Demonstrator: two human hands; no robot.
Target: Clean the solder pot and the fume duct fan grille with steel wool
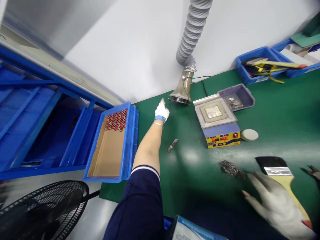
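My left hand (162,110), in a white glove with a blue wristband, reaches across the green bench beside the flared fume-extraction nozzle (182,88). Its fingers look drawn together; anything in them is hidden. Nearer on the bench lies a small knife-like tool (172,145). My right hand (277,206), gloved and blurred by motion, is open with fingers apart. It is close to a pile of small dark metal pieces (232,168) and overlaps the yellow handle of a wide black-bristled brush (278,171). No grip on the brush shows.
A solder pot (220,133) with a lit display stands mid-bench, a grey tray (241,96) behind it and a round pale disc (249,135) beside it. Left is a blue crate (125,153) with red-and-brass parts. A fan (67,206), tool bins (265,53) and pliers (312,171) are around.
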